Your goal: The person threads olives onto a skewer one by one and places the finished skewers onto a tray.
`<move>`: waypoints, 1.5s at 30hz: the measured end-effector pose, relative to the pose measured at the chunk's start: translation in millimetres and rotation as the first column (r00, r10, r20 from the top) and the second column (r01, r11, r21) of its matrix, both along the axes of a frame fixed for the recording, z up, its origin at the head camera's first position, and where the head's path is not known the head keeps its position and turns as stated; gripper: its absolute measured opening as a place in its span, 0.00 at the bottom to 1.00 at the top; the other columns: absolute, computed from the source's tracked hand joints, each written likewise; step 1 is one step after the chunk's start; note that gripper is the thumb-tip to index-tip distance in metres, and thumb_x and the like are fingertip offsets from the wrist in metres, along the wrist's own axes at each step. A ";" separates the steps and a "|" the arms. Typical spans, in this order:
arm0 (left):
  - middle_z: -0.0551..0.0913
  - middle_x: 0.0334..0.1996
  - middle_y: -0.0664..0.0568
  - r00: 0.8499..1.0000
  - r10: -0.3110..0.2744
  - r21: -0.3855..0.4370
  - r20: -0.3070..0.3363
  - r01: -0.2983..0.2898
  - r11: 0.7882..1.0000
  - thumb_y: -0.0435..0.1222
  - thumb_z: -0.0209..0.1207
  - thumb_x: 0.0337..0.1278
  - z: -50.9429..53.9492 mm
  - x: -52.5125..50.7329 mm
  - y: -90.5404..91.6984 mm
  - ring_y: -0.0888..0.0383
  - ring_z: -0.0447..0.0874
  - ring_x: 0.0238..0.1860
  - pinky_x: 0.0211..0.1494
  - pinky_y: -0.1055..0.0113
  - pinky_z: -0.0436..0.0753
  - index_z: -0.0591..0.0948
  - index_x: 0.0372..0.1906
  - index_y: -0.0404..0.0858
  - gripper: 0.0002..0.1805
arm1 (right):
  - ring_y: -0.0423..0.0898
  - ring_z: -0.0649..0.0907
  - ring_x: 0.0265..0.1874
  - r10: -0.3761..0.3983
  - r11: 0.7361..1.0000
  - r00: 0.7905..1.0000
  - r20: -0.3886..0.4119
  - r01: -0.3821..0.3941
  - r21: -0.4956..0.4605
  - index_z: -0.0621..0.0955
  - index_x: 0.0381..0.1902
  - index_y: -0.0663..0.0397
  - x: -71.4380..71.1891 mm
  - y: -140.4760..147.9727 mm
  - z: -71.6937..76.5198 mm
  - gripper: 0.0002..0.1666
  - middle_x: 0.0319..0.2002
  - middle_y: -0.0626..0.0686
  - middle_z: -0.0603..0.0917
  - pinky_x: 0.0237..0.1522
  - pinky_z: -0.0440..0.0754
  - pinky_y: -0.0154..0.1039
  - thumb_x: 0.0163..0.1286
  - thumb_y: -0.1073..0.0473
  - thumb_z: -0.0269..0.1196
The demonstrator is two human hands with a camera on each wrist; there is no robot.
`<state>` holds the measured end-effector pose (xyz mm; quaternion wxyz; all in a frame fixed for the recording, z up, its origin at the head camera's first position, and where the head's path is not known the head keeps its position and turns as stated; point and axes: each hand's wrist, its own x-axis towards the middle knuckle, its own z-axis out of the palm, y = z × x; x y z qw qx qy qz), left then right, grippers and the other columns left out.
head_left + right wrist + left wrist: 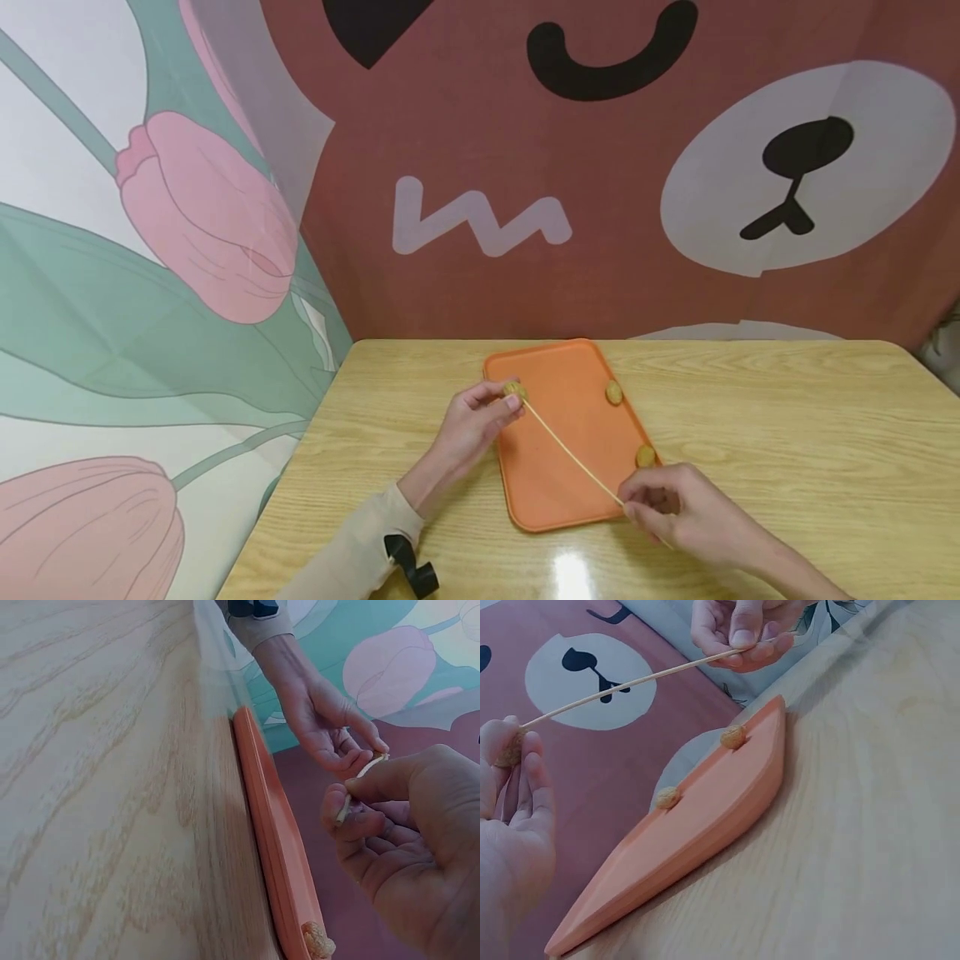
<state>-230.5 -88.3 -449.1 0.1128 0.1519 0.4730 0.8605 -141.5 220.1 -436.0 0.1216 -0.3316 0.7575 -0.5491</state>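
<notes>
My left hand (465,429) holds a small, rough, golden-brown ball (515,389) between thumb and fingers, over the far left part of an orange tray (551,500). A thin wooden skewer (573,457) slants from that ball down to my right hand (690,512), which pinches it close to its near end. The skewer's far tip meets the ball; whether it has gone in, I cannot tell. Two similar balls lie along the tray's right side: one ball (614,392) farther back, another ball (645,456) just beyond the right hand.
The tray lies on a light wood-grain table (787,433). Behind the table hangs a cloth with a bear face (600,167), and a tulip-print cloth (150,333) is at the left. A black strap (411,567) hangs at the left sleeve.
</notes>
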 end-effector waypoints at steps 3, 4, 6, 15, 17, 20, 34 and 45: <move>0.83 0.47 0.43 0.999 -0.030 -0.033 0.017 0.031 0.999 0.24 0.62 0.67 -5.8 5.2 7.3 0.52 0.87 0.44 0.58 0.56 0.82 0.85 0.40 0.36 0.06 | 0.40 0.79 0.20 -0.030 0.999 0.999 -0.026 0.030 0.012 0.84 0.43 0.59 0.3 -2.2 1.2 0.05 0.25 0.52 0.81 0.17 0.80 0.37 0.75 0.67 0.62; 0.84 0.46 0.43 0.999 -0.039 -0.043 0.024 0.040 0.998 0.25 0.62 0.67 -7.7 6.9 9.7 0.52 0.87 0.44 0.58 0.55 0.82 0.85 0.40 0.36 0.05 | 0.40 0.79 0.20 -0.040 0.999 0.999 -0.034 0.040 0.019 0.84 0.43 0.59 0.2 -3.3 2.1 0.05 0.25 0.51 0.82 0.17 0.80 0.37 0.75 0.66 0.62; 0.83 0.46 0.42 0.998 -0.050 -0.048 0.038 0.052 0.998 0.27 0.65 0.66 -10.6 9.6 13.0 0.51 0.86 0.44 0.59 0.55 0.82 0.84 0.41 0.33 0.02 | 0.40 0.79 0.20 -0.054 0.998 0.997 -0.049 0.056 0.035 0.84 0.43 0.58 -0.3 -5.5 4.0 0.04 0.26 0.49 0.82 0.18 0.80 0.37 0.75 0.65 0.62; 0.82 0.49 0.39 0.998 -0.046 -0.102 0.053 0.051 0.993 0.31 0.69 0.63 -17.1 17.2 15.2 0.50 0.86 0.44 0.60 0.52 0.81 0.83 0.42 0.31 0.08 | 0.40 0.79 0.21 -0.089 0.996 0.996 -0.018 0.089 0.005 0.84 0.45 0.63 0.2 -13.4 1.8 0.06 0.29 0.55 0.83 0.19 0.81 0.38 0.76 0.65 0.62; 0.81 0.54 0.37 0.998 -0.057 -0.130 0.033 0.061 0.990 0.30 0.68 0.64 -17.6 19.7 18.1 0.51 0.87 0.44 0.59 0.52 0.82 0.84 0.41 0.33 0.05 | 0.41 0.79 0.21 -0.114 0.994 0.993 -0.007 0.114 0.000 0.84 0.45 0.63 1.0 -15.7 1.1 0.07 0.30 0.55 0.83 0.20 0.81 0.38 0.76 0.64 0.62; 0.80 0.57 0.34 0.998 -0.059 -0.189 -0.025 0.053 0.981 0.28 0.68 0.62 -18.6 23.1 24.5 0.51 0.88 0.44 0.55 0.55 0.84 0.85 0.41 0.32 0.05 | 0.42 0.80 0.22 -0.168 0.986 0.986 0.002 0.168 0.013 0.85 0.47 0.63 0.9 -20.4 1.5 0.09 0.31 0.55 0.84 0.21 0.81 0.38 0.76 0.62 0.63; 0.80 0.57 0.35 0.988 -0.120 -0.314 -0.099 0.084 0.946 0.32 0.69 0.63 -14.2 35.6 49.4 0.50 0.86 0.49 0.54 0.55 0.85 0.83 0.48 0.30 0.13 | 0.40 0.75 0.18 -0.274 0.961 0.960 -0.054 0.275 0.019 0.85 0.45 0.58 -8.7 -35.4 8.3 0.09 0.25 0.51 0.80 0.17 0.74 0.35 0.76 0.58 0.63; 0.83 0.49 0.42 0.993 -0.076 -0.320 -0.089 0.044 0.947 0.33 0.68 0.64 -17.7 41.9 52.8 0.50 0.86 0.48 0.57 0.51 0.83 0.79 0.56 0.24 0.20 | 0.50 0.85 0.42 -0.247 0.964 0.968 -0.035 0.249 0.097 0.85 0.52 0.57 -5.2 -21.8 9.8 0.13 0.45 0.54 0.85 0.40 0.85 0.39 0.77 0.56 0.63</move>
